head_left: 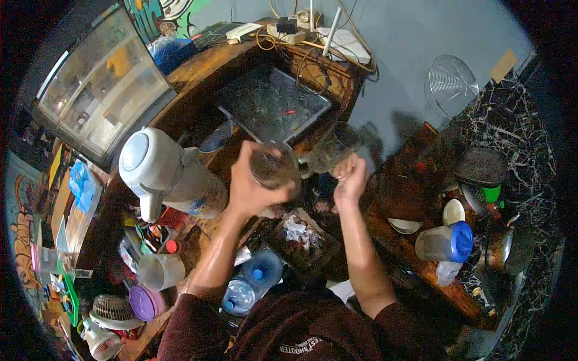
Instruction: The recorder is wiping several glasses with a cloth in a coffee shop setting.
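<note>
My left hand [246,189] is wrapped around a clear drinking glass [273,168], blurred, with its round end towards me. On the other side, my right hand [351,182] grips a second clear glass [333,146], which is tilted away; whether it has a handle I cannot tell. The two glasses are held close together, and blur hides whether they touch. Beyond them lies a dark tray-like panel [275,101] with a pale rim. Left of my left hand stands a white thermos jug [156,167].
Below my hands is an open bin [332,237] with crumpled paper. Large blue water bottles [262,270] stand near my body. A translucent jug with a blue lid [445,242] sits on the right-hand wooden ledge. A glass display case [106,85] stands at the left, and a router [345,45] at the back.
</note>
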A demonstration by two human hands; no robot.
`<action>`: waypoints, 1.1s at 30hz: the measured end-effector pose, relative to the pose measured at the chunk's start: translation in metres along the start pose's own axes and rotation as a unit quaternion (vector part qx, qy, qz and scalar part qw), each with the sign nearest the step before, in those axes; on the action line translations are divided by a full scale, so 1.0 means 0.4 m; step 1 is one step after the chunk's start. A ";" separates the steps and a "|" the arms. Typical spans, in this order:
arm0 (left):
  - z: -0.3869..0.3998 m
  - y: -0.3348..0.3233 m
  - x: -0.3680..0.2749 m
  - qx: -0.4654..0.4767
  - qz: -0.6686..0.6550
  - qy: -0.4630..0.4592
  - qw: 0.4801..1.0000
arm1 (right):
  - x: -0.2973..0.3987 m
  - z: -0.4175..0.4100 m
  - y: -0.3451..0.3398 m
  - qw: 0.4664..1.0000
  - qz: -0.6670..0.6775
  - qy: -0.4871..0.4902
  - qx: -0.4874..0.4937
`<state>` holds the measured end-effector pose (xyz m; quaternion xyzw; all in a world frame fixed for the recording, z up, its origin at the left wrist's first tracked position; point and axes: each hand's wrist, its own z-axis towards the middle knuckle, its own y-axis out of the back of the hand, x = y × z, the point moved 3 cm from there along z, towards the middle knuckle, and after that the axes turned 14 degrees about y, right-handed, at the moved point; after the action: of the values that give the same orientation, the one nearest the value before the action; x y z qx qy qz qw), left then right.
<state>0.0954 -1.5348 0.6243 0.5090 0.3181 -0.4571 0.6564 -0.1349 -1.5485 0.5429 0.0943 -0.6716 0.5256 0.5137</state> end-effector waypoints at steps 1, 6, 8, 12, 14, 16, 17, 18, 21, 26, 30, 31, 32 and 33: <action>0.027 0.013 0.022 -0.022 -0.019 0.005 1.000 | 0.009 0.021 0.004 0.999 0.011 0.040 0.024; 0.185 0.045 0.159 -0.112 -0.018 0.052 0.992 | 0.000 0.088 -0.011 0.989 -0.077 0.099 0.073; 0.238 0.040 0.216 -0.132 -0.002 0.078 0.988 | -0.020 0.109 -0.044 0.985 -0.066 0.083 0.134; 0.312 0.012 0.298 -0.125 -0.003 0.109 0.986 | -0.080 0.158 -0.121 0.968 -0.055 0.068 0.235; 0.334 -0.001 0.318 -0.120 0.019 0.087 0.989 | -0.115 0.176 -0.146 0.950 -0.110 0.077 0.283; 0.349 -0.014 0.346 -0.096 0.034 0.119 0.988 | -0.149 0.197 -0.163 0.926 -0.137 0.073 0.345; 0.355 -0.019 0.360 -0.097 0.049 0.127 0.986 | -0.164 0.206 -0.168 0.912 -0.167 0.081 0.366; 0.364 -0.024 0.374 -0.099 0.058 0.124 0.986 | -0.178 0.214 -0.171 0.897 -0.195 0.088 0.387; 0.395 -0.032 0.429 -0.091 0.064 0.120 0.986 | -0.214 0.234 -0.188 0.842 -0.267 0.120 0.453; 0.445 -0.034 0.504 -0.082 0.114 0.087 0.986 | -0.253 0.249 -0.225 0.765 -0.339 0.106 0.538; 0.451 -0.030 0.520 -0.057 0.108 0.117 0.986 | -0.262 0.266 -0.252 0.760 -0.351 0.084 0.540; 0.450 -0.029 0.523 -0.048 0.117 0.136 0.983 | -0.263 0.269 -0.259 0.758 -0.349 0.102 0.542; 0.454 -0.027 0.525 -0.039 0.126 0.154 0.979 | -0.263 0.275 -0.269 0.755 -0.348 0.120 0.542; 0.456 -0.025 0.524 -0.041 0.134 0.149 0.979 | -0.265 0.280 -0.275 0.750 -0.359 0.126 0.540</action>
<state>0.1571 -1.7682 0.4866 0.5821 0.3597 -0.2700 0.6774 -0.0797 -1.7296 0.5352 0.5230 -0.1211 0.5846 0.6083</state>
